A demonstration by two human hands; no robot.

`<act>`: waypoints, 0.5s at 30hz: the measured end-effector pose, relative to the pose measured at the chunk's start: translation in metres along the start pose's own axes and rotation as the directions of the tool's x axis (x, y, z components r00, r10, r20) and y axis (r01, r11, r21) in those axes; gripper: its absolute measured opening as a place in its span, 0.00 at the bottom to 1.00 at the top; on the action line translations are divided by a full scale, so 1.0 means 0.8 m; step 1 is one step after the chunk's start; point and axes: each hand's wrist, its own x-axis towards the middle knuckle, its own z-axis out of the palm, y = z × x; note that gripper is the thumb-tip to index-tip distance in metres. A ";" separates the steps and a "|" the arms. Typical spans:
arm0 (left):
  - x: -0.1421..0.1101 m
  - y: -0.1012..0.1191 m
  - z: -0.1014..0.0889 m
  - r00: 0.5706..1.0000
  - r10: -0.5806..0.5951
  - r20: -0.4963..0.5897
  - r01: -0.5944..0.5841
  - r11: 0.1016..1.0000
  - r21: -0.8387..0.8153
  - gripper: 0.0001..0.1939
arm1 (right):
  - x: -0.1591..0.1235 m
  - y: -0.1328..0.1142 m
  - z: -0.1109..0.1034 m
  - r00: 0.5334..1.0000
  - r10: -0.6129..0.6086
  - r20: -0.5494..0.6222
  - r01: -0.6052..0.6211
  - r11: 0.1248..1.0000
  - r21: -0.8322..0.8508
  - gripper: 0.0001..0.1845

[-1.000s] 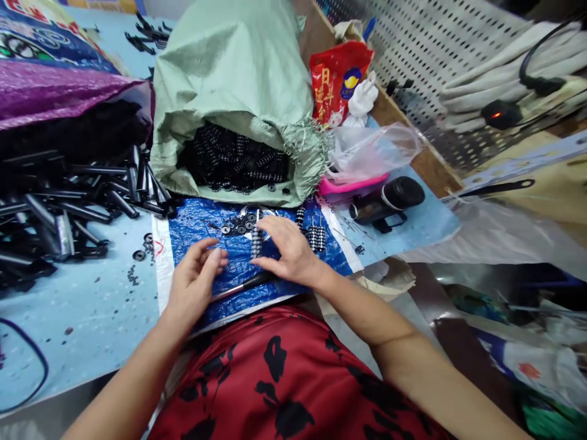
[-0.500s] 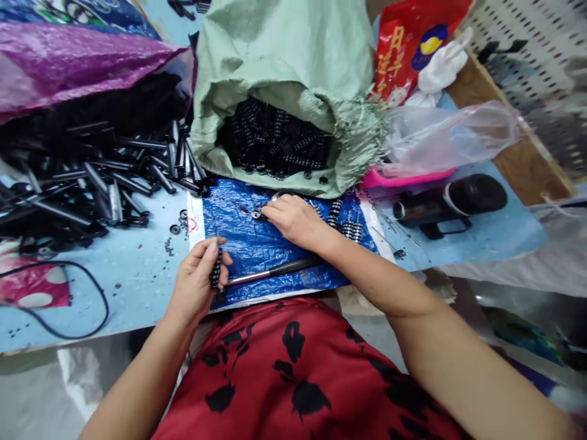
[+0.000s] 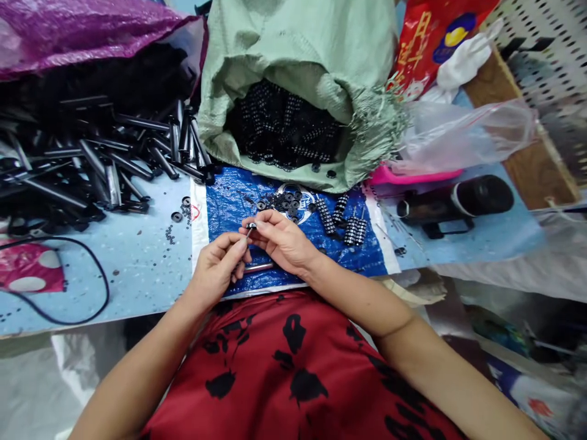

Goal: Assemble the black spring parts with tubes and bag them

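Now, reading left to right through the head camera, I find the left hand (image 3: 219,263) closed narrowly, thumb and forefinger pinching a thin rod (image 3: 248,234); whatever its lower fingers enclose is hidden from me. At the rod's far end is a small dark piece (image 3: 251,225), held in the fingertips of the right hand (image 3: 285,242). Whether the piece sits on the rod or is only held against it, I cannot tell.

Change of state: the two hands have come together over the blue sheet (image 3: 224,195). I judge that the work has passed from picking up to joining small parts, with alignment of rod and piece as the critical point.

Comparison with half a second ago, again left to right:
- Left hand: then apart from the right, holding a roller with its pin upright; now nearer the right, the roller obscured.
- Metal shaft (image 3: 258,267): less of it shows, just below the hands.
- Loose discs (image 3: 288,200): then mostly covered by the reaching right hand; now exposed beyond both hands.
- Checked rollers (image 3: 351,231): four lie on the sheet; one was then partly covered by the right hand.
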 end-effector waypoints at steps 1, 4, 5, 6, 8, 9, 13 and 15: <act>-0.001 0.000 0.000 1.000 0.002 -0.001 -0.002 1.000 0.008 0.16 | -0.002 0.000 0.000 1.000 0.006 -0.002 -0.006 1.000 0.011 0.27; -0.004 0.001 0.001 1.000 0.007 -0.022 -0.006 1.000 0.025 0.17 | -0.004 0.002 0.002 1.000 0.020 0.000 -0.020 0.999 0.035 0.26; -0.004 0.002 0.001 1.000 0.008 -0.030 -0.007 1.000 0.023 0.17 | -0.005 0.003 0.002 1.000 0.026 -0.001 -0.026 0.999 0.040 0.26; -0.005 0.003 0.001 0.999 0.011 -0.037 -0.010 1.000 0.020 0.17 | -0.005 0.004 0.003 0.999 0.033 -0.005 -0.032 0.998 0.046 0.26; -0.006 0.004 0.002 0.999 0.016 -0.048 -0.015 1.000 0.015 0.18 | -0.005 0.006 0.003 0.999 0.047 -0.015 -0.046 0.998 0.053 0.27; -0.007 0.004 0.002 0.999 0.018 -0.049 -0.017 1.000 0.016 0.18 | -0.006 0.007 0.004 0.998 0.053 -0.019 -0.052 0.997 0.052 0.27; -0.008 0.004 0.002 0.999 0.015 -0.052 -0.015 1.000 0.010 0.19 | -0.006 0.010 0.005 0.999 0.049 -0.016 -0.048 0.999 0.011 0.27; -0.010 0.002 0.002 0.997 0.018 -0.075 -0.021 0.999 -0.031 0.21 | -0.004 0.010 0.007 1.000 0.013 -0.009 -0.014 0.999 -0.046 0.27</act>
